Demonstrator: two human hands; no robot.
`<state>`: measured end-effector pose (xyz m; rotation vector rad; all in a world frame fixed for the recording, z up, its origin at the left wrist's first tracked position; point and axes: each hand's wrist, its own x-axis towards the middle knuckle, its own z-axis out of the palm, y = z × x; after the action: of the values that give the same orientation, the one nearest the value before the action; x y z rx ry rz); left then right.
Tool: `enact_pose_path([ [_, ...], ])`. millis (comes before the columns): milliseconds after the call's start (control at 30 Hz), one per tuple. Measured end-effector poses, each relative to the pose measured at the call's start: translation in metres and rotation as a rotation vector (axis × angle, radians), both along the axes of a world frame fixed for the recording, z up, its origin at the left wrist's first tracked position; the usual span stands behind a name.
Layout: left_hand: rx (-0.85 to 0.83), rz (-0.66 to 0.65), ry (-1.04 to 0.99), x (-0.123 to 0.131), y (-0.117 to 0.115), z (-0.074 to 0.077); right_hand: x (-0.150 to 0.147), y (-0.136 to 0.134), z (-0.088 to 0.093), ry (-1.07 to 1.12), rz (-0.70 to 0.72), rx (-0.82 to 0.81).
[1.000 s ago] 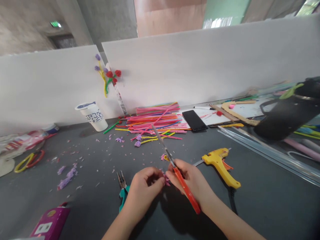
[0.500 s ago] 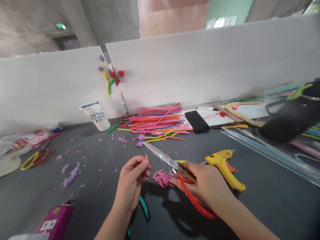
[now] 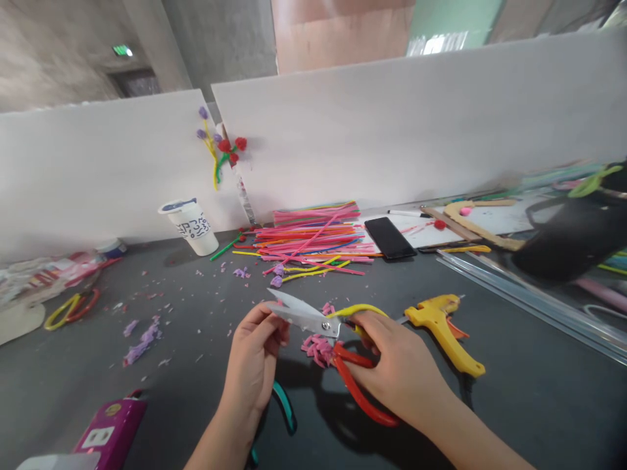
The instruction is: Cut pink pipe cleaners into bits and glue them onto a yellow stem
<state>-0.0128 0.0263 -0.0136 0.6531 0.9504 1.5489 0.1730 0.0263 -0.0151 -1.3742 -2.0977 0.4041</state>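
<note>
In my right hand (image 3: 392, 352) is a pair of scissors (image 3: 313, 320) with one yellow and one red handle, its blades parted. The blade tips reach the fingertips of my left hand (image 3: 257, 349), which is closed in a pinch. A small pink pipe cleaner piece (image 3: 279, 303) shows between the blades there, mostly hidden. Beneath the scissors lies a heap of short pink pipe cleaner pieces (image 3: 317, 349). Teal-handled pliers (image 3: 285, 406) are partly covered by my left forearm.
Behind my hands lie many coloured pipe cleaners (image 3: 313, 238) and a black phone (image 3: 389, 237). A yellow glue gun (image 3: 445, 326) rests to the right. A white cup (image 3: 190, 227) stands back left; purple scraps (image 3: 143, 343) and a magenta box (image 3: 110, 431) are at left.
The scissors have opened and swung in to my left fingertips, so the blades now sit around the pink piece. My left hand has hardly moved. The view has shifted slightly.
</note>
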Motion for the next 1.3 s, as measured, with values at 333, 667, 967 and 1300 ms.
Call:
enact_pose_path([
  [333, -0.036, -0.040, 0.062, 0.002, -0.003, 0.001, -0.002, -0.005, 0.000, -0.118, -0.054, 0.005],
  [667, -0.066, 0.027, 0.049, 0.003, -0.002, -0.007, 0.000, -0.009, -0.006, 0.084, 0.060, 0.256],
  [967, -0.040, 0.026, 0.056, 0.003, -0.002, -0.008, 0.000, -0.008, -0.006, 0.102, 0.061, 0.293],
  [1300, 0.009, -0.017, 0.061, 0.004, -0.005, 0.002, -0.004, -0.007, -0.006, -0.226, 0.060, -0.007],
])
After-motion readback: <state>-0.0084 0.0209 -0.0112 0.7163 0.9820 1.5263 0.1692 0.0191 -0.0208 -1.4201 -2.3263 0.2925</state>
